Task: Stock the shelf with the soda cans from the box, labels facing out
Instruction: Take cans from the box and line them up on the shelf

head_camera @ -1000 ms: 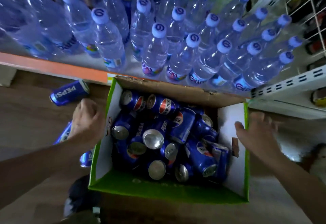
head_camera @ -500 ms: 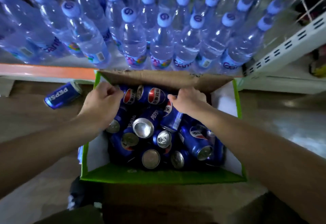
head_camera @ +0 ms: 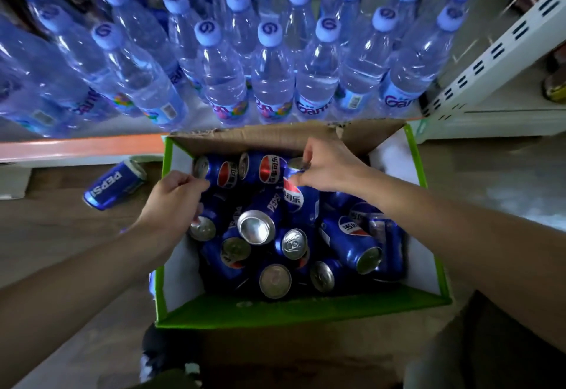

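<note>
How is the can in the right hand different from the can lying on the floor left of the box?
The held can is inside the box, while the floor can lies outside it. The right hand pinches the held can's top end; nothing touches the floor can. The held can shows the round logo; the floor can shows PEPSI lettering. Both are blue.

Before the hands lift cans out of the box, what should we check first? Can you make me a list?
1. Right hand has a can: ok, it pinches the top of the upright can.
2. Left hand has a can: cannot tell, its curled fingers hide what is under them.
3. Held can's label showing: ok, the logo faces the camera.
4. Box open: ok, flaps are clear of the cans.
5. Room on the shelf above: not ok, water bottles fill the part in view.
6. Stray can on floor: not ok, it lies on its side outside the box.
</note>
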